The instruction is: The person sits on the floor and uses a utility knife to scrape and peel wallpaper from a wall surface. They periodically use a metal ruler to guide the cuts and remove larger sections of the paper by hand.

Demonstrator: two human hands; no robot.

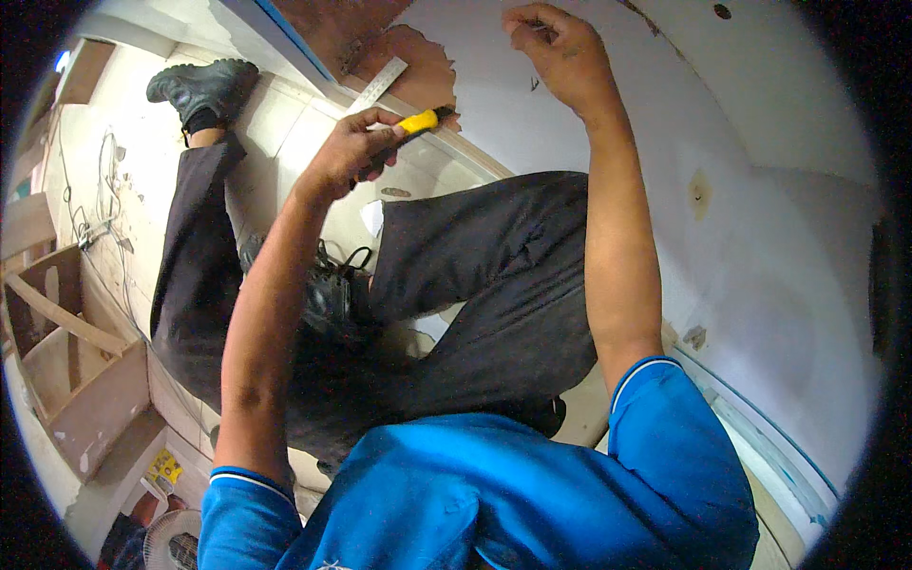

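My left hand [356,149] holds a yellow and black utility knife [419,124], its tip pointing right towards the edge of the white wall or panel [499,107]. Just above the knife, a pale scraper or ruler-like strip [377,85] leans across the edge of a brown patch [420,64] with a ragged outline. My right hand [563,53] is raised over the white surface at the top, with its fingers curled; whether a small thing lies between the fingertips cannot be told.
Cables [107,192] lie on the tiled floor [285,117] at the left. Beside them stands an open wooden frame [100,420] with compartments. A fan [171,541] is at the lower left. My outstretched leg and black shoe [206,89] cross the floor.
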